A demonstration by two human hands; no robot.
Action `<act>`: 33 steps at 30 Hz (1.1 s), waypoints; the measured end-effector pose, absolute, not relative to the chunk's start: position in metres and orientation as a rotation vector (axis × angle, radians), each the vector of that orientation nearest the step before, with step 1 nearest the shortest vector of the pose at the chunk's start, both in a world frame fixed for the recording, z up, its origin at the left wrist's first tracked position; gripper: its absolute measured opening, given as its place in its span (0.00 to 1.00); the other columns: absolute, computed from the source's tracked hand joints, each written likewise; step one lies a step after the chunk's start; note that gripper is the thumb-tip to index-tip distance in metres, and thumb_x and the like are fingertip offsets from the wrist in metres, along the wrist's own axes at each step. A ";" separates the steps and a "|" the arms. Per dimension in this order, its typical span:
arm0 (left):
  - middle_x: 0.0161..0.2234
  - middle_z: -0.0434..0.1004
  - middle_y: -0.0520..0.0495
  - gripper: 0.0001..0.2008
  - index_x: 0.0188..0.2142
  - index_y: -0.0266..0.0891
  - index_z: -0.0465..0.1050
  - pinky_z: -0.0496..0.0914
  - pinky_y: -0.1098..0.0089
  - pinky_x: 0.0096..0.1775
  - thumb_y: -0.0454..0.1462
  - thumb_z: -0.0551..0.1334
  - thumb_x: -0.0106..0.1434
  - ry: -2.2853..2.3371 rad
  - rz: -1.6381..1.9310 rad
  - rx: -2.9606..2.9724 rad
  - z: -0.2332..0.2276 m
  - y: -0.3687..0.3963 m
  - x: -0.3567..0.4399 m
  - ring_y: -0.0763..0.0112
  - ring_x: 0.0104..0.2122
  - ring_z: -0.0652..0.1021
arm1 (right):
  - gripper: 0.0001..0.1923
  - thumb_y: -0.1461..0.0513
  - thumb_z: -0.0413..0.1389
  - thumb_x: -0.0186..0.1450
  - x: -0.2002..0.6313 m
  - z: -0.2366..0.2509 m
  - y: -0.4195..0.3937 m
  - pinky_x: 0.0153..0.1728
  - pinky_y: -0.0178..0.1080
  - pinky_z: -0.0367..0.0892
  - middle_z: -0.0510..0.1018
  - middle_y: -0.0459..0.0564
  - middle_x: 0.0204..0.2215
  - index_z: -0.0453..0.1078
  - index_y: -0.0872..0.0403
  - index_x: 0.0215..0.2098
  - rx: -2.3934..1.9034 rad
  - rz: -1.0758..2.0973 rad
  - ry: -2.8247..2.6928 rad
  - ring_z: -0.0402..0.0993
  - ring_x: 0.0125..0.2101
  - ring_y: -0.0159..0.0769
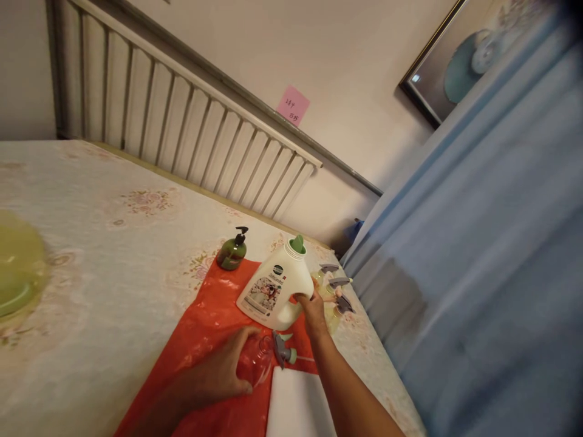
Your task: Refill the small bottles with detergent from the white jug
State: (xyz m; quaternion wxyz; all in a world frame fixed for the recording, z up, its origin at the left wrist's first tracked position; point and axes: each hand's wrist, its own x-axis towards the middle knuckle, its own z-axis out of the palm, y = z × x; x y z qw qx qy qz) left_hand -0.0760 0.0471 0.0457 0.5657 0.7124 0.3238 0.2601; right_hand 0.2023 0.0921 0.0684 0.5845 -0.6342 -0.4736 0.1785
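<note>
**Over a red sheet (204, 312), a white jug and a clear bottle, one to each hand**

The right hand (312, 306) grips the white jug (273, 288) by its handle, fingers passed through the opening. The jug has a green spout in its neck and a picture label facing the viewer; whether its base rests on the sheet or hangs just above it, I cannot tell. Just below it, the left hand (237, 367) curls around the clear bottle (259, 364), thumb on one side and fingers on the other, with the bottle's uncapped mouth near the jug's base.

Beside that mouth lies a grey spray head (283, 352), its thin tube running towards the right forearm. A white cloth or paper (298, 403) lies on the sheet below it. A green pump bottle (232, 255) stands at the sheet's far edge, left of the jug. To the jug's right, several spray bottles (336, 312) with grey heads cluster beyond the right hand.

A flowered cover (136, 267) spreads over the bench, and a yellow basin (20, 261) sits at its left. Behind runs a radiator (182, 124); a blue curtain (478, 273) hangs on the right.
</note>
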 end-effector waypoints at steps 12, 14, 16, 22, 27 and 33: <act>0.61 0.68 0.51 0.41 0.60 0.50 0.61 0.65 0.61 0.59 0.33 0.64 0.45 0.668 0.600 1.720 0.046 0.048 -0.077 0.52 0.62 0.67 | 0.05 0.61 0.57 0.50 0.200 0.063 0.101 0.24 0.35 0.63 0.71 0.42 0.17 0.71 0.53 0.25 -1.480 0.458 -1.051 0.65 0.22 0.34; 0.61 0.68 0.51 0.40 0.60 0.49 0.61 0.66 0.61 0.59 0.33 0.64 0.46 0.662 0.603 1.724 0.047 0.048 -0.077 0.52 0.61 0.68 | 0.08 0.60 0.56 0.50 0.200 0.063 0.101 0.25 0.35 0.63 0.72 0.42 0.18 0.72 0.54 0.28 -1.473 0.459 -1.047 0.66 0.22 0.34; 0.61 0.68 0.50 0.40 0.60 0.51 0.61 0.65 0.60 0.59 0.34 0.64 0.46 0.665 0.576 1.739 0.047 0.048 -0.077 0.51 0.62 0.67 | 0.11 0.60 0.56 0.50 0.198 0.064 0.101 0.25 0.35 0.63 0.73 0.42 0.19 0.73 0.55 0.32 -1.467 0.457 -1.041 0.65 0.22 0.33; 0.64 0.62 0.49 0.42 0.61 0.52 0.56 0.62 0.57 0.61 0.33 0.65 0.46 0.656 0.520 1.790 0.042 0.052 -0.075 0.53 0.63 0.64 | 0.12 0.60 0.56 0.48 0.196 0.066 0.101 0.23 0.34 0.61 0.73 0.42 0.19 0.73 0.55 0.30 -1.453 0.461 -1.017 0.64 0.21 0.32; 0.64 0.62 0.51 0.43 0.60 0.56 0.55 0.64 0.58 0.58 0.34 0.66 0.46 0.629 0.519 1.780 0.032 0.054 -0.074 0.52 0.62 0.65 | 0.13 0.60 0.57 0.47 0.196 0.064 0.103 0.22 0.34 0.61 0.72 0.41 0.17 0.73 0.55 0.31 -1.438 0.462 -1.001 0.63 0.20 0.32; 0.64 0.62 0.52 0.43 0.61 0.56 0.55 0.64 0.60 0.59 0.33 0.66 0.46 0.645 0.532 1.785 0.029 0.053 -0.074 0.53 0.63 0.64 | 0.14 0.61 0.57 0.47 0.196 0.063 0.101 0.22 0.33 0.62 0.73 0.42 0.18 0.74 0.56 0.33 -1.429 0.464 -0.997 0.64 0.20 0.32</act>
